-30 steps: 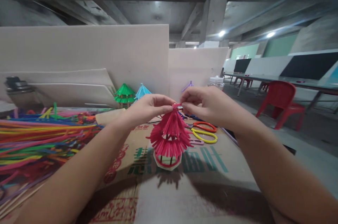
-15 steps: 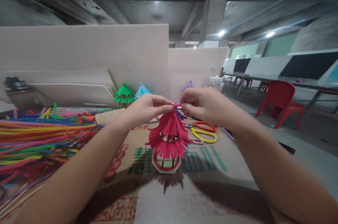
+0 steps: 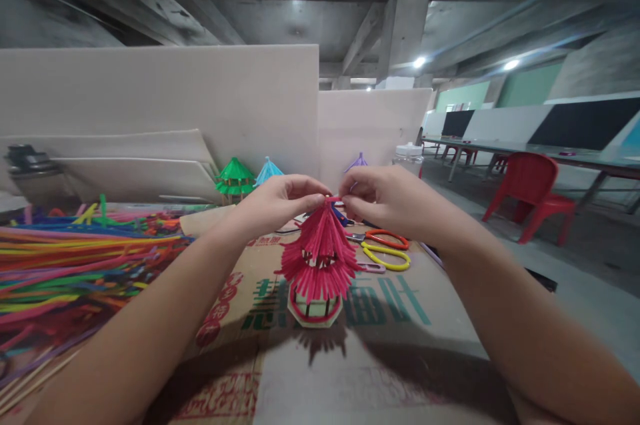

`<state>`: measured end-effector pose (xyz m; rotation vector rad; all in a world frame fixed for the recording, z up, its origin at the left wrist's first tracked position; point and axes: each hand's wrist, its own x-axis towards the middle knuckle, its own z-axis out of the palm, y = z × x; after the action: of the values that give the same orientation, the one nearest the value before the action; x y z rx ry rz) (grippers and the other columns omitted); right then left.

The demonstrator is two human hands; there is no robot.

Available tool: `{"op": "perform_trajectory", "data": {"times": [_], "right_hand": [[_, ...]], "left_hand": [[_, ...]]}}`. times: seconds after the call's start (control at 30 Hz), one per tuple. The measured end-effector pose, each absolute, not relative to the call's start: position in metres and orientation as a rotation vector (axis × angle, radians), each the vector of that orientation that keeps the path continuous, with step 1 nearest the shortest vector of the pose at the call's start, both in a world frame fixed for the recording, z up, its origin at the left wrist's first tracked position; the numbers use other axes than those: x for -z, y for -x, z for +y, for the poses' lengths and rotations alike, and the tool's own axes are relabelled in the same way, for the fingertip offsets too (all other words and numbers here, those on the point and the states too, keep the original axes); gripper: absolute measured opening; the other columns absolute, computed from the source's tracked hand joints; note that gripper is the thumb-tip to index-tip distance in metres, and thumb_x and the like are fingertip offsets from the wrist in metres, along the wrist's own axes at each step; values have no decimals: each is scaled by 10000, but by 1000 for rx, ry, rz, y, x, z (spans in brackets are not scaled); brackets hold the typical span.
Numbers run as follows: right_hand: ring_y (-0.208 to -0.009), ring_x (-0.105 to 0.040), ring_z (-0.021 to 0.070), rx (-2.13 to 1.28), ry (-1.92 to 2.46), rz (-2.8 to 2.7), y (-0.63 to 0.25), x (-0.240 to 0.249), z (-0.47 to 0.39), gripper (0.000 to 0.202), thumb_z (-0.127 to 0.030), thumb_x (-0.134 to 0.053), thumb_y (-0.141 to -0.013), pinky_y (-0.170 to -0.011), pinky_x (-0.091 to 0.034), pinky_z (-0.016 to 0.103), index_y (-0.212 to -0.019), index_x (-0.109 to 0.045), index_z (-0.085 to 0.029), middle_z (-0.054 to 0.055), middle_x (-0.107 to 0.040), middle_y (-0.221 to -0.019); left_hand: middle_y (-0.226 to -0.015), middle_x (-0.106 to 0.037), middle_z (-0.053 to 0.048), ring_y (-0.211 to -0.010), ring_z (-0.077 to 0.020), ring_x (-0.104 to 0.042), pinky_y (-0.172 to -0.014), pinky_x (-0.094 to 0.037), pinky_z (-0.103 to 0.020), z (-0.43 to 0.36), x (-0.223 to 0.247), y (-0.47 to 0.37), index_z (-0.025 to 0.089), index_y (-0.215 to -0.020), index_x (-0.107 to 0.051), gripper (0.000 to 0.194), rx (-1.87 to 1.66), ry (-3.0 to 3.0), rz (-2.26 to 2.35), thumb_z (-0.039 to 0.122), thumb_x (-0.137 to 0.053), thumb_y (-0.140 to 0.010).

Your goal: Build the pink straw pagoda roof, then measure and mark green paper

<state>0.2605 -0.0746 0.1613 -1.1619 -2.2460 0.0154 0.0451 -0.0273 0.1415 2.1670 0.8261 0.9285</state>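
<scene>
Red pavilion: in the middle, below the two hands, its two fringed roofs above an octagonal base; whether the base touches the printed cardboard, I cannot tell.
Left hand: narrow grip — thumb and forefinger pinched at the roof's peak.
Right hand: narrow too — fingertips closed on the end of a short red strip at the peak.
Scissors: orange and yellow loops, just right of the roofs.
Coloured stems: heaped on the left, beyond the left forearm.
Small models: green model, blue model and purple model near the pale boards.
Clear jar: white lid, behind the right hand.
</scene>
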Motion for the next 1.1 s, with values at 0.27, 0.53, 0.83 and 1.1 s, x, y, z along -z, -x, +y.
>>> {"op": "perform_trajectory", "data": {"times": [0.27, 0.53, 0.83, 1.1], "right_hand": [[-672, -640, 137, -31, 1149, -2226, -261, -164, -81, 99, -174, -548, -834, -592, -412, 249, -872, -639, -190, 1, -724, -751], [-670, -643, 148, 15, 1150, -2230, -260, -162, -78, 94, -180, -540, -844, -596, -404, 258, -873, -630, -187, 20, -730, -753], [-672, -639, 145, -86, 1152, -2231, -260, -163, -77, 92, -180, -533, -843, -585, -410, 257, -863, -622, -191, 12, -724, -754], [-685, -641, 144, -120, 1136, -2227, -260, -164, -78, 100, -188, -542, -841, -600, -418, 251, -886, -630, -177, 19, -723, -765]], "left_hand": [[-940, -748, -77, -838, -184, -673, -732, -507, -287, -20, -139, -41, 144, -1016, -728, 348, -889, -2160, 783, 444, -664, -852], [-1057, -758, -87, -948, -204, -695, -834, -539, -321, -26, -141, -42, 156, -1080, -717, 346, -850, -2124, 774, 413, -685, -850], [-1050, -746, -70, -932, -177, -689, -829, -538, -302, -24, -139, -43, 167, -1086, -691, 316, -908, -2117, 706, 379, -705, -853], [-928, -750, -56, -833, -170, -686, -712, -519, -269, -27, -140, -44, 156, -987, -712, 311, -936, -2124, 784, 423, -720, -829]]}}
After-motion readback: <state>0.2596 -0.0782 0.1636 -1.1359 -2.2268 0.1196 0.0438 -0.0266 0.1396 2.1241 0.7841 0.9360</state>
